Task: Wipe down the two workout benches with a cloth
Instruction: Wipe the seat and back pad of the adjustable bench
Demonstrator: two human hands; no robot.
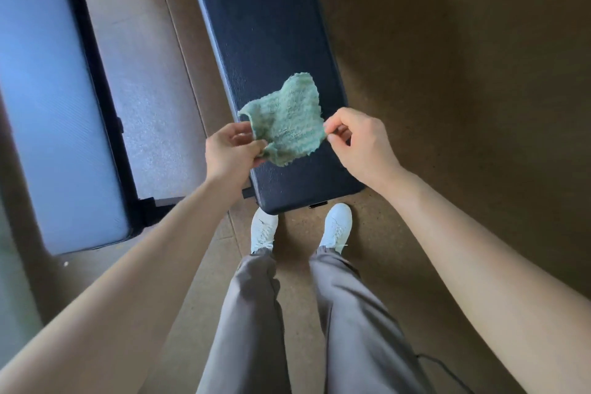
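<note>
A small green cloth (289, 120) hangs in the air above the near end of a dark padded bench (256, 25) that runs away from me. My left hand (232, 152) grips the cloth's lower left corner. My right hand (355, 141) pinches its right edge between thumb and forefinger. The cloth is spread between both hands and partly folded over at the top. A second bench (48, 105), its pad shining pale blue in the light, lies at the left, roughly parallel to the first.
I stand at the dark bench's near end, white shoes (335, 227) just under its edge. A dark frame bar (105, 99) edges the left bench. Brown floor (463, 73) spreads to the right. A thin cable (447, 371) lies by my right leg.
</note>
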